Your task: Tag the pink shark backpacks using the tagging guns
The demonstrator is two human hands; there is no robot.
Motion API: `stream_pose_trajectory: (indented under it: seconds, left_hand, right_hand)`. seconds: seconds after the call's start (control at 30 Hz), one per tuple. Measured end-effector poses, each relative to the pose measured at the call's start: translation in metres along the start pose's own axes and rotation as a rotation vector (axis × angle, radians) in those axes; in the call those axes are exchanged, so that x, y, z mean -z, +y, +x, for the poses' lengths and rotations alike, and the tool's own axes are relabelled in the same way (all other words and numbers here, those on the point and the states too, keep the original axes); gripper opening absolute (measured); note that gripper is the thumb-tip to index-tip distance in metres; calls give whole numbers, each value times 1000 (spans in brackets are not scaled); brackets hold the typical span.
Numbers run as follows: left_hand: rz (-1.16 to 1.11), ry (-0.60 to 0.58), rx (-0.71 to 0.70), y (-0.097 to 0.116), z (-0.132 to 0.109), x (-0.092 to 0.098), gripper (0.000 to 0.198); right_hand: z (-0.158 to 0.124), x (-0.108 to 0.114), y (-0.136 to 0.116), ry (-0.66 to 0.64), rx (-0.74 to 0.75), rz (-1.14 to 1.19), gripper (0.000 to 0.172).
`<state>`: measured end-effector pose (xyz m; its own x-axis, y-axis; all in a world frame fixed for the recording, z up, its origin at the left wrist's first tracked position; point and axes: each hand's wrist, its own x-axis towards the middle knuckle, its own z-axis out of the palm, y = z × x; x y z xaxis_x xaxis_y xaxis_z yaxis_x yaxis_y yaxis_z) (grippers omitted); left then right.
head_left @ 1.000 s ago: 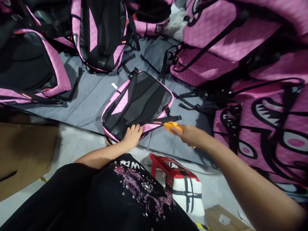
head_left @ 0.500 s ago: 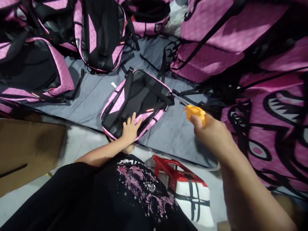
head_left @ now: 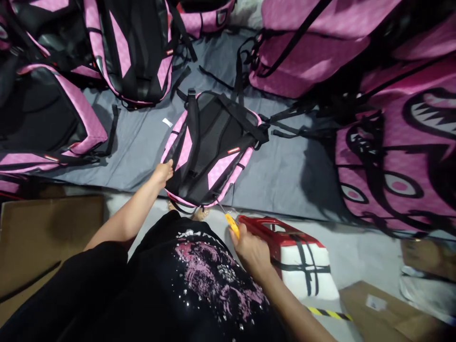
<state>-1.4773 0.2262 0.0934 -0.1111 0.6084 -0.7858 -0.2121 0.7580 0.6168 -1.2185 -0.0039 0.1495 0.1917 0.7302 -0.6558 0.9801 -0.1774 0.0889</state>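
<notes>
At the far left, a flattened cardboard sheet point(head_left: 46, 237) lies on the pale floor, with a pink-and-black backpack point(head_left: 46, 118) above it on the grey mat point(head_left: 142, 142). Further right on that mat another backpack point(head_left: 131, 47) lies back-panel up, its black straps showing. Near the middle, the left hand point(head_left: 163, 172) is closed on the lower left edge of the centre backpack point(head_left: 213, 147), which lies on the mat with its black mesh back and shoulder straps facing up and its lower end reaching the mat's near edge. Just below that end, the right hand point(head_left: 251, 248) is curled around a yellow-handled thread snip point(head_left: 232, 225), whose thin metal tip points up toward the backpack's bottom hem; whether the tip touches the fabric cannot be told. Beside the right hand stands a red stool point(head_left: 281, 237) with a white cushion crossed by black stripes. On the right, a heap of pink backpacks point(head_left: 392, 156) printed with cartoon eyes and teeth fills the view, and a cardboard box point(head_left: 377, 304) sits in the lower corner.
</notes>
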Motion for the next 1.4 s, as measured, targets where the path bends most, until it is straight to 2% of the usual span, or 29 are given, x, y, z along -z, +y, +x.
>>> stream_pose_trajectory:
  seconds: [0.13, 0.27, 0.47, 0.67, 0.87, 1.0, 1.2, 1.27, 1.4]
  left_hand:
    - [7, -113, 199, 11, 21, 15, 26]
    - [-63, -272, 261, 13, 26, 17, 27]
    - [-131, -477, 326, 0, 37, 13, 47]
    - [-204, -641, 311, -8, 45, 14, 64]
    - [-290, -795, 249, -15, 46, 15, 85]
    - [-319, -790, 262, -16, 49, 11, 91]
    - [-299, -750, 265, -18, 54, 6, 89]
    - [-308, -747, 274, -17, 54, 5, 88]
    - [-311, -743, 281, -15, 49, 3, 84]
  right_hand:
    - [31, -29, -44, 160, -84, 9, 44]
    - [68, -41, -68, 236, -136, 69, 50]
    - [80, -51, -65, 249, -150, 116, 45]
    - [83, -46, -60, 235, -174, 127, 40]
    - [60, -43, -59, 213, -222, 146, 38]
    - [39, -41, -59, 177, -259, 161, 39]
    - [28, -37, -62, 148, -305, 286, 37]
    - [12, -43, -65, 147, -317, 313, 38]
    - [-40, -62, -81, 67, -315, 440, 39]
